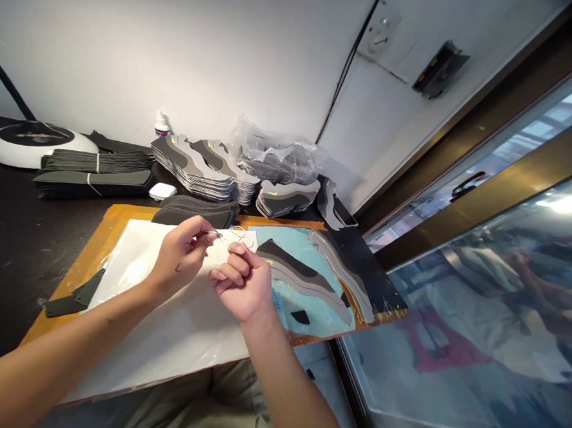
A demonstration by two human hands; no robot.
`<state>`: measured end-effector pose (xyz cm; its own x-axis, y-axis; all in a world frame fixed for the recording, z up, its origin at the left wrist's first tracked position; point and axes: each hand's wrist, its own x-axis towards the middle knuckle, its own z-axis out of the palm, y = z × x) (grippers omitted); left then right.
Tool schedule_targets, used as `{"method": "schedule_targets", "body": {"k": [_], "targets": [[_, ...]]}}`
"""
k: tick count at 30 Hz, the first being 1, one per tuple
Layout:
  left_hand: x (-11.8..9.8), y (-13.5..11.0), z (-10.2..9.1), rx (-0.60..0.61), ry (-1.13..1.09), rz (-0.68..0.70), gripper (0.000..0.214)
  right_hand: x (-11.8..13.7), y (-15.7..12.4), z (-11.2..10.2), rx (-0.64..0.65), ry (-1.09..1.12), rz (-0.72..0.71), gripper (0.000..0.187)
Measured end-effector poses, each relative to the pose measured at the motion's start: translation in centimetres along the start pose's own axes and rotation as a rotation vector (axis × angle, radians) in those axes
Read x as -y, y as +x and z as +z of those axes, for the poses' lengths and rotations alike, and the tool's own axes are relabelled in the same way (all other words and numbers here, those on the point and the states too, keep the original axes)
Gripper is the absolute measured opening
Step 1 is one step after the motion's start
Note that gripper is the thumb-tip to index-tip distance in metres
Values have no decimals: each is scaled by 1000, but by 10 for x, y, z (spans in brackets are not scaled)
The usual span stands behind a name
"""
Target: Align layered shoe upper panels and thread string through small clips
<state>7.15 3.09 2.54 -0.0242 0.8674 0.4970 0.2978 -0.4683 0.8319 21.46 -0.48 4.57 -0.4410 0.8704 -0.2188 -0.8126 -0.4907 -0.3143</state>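
My left hand [179,256] is raised over a white sheet [177,330], thumb and forefinger pinching a small dark, thin thing [214,234] with fine strands at its end. Close beside it, my right hand [241,278] is closed, palm side up, fingers curled in. What it holds, if anything, cannot be made out. Thin pale loops [238,232] show just past the fingertips. Right of my right hand, a grey and black shoe-upper piece [309,277] lies on a light blue mat [284,298], near a small black scrap [300,317].
Stacked grey shoe pieces [196,168], banded black strips [94,180] and a plastic bag [282,153] line the wall. A white lamp base [39,142] stands far left. Black pieces [78,294] lie on the board's left side. A glass panel [490,305] borders the right.
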Motion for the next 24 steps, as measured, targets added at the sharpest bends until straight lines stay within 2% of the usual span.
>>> {"method": "schedule_targets", "body": {"k": [4, 7, 9, 11, 15, 18, 22, 24], "targets": [[2, -2, 1, 13, -157, -14, 8, -14, -2, 15, -190, 105, -144, 30], [0, -5, 3, 36, -300, -71, 9, -18, 1, 22, -308, 106, -166, 27], [-2, -6, 5, 52, -391, -126, 11, -18, 4, 23, -337, 88, -168, 24], [-4, -7, 7, 55, -486, -206, 16, -18, 7, 20, -292, 46, -162, 21], [-10, -7, 9, 10, -570, -364, 28, -20, 10, 8, -98, -163, -180, 22], [-14, -4, 6, 22, -518, -355, 31, -12, 5, -1, -31, -569, -336, 29], [-14, -2, 3, 51, -451, -354, 32, 9, -7, -9, 42, -1549, -597, 24], [-12, -2, 3, 55, -436, -375, 31, 18, -9, -13, 63, -1965, -739, 21]]}}
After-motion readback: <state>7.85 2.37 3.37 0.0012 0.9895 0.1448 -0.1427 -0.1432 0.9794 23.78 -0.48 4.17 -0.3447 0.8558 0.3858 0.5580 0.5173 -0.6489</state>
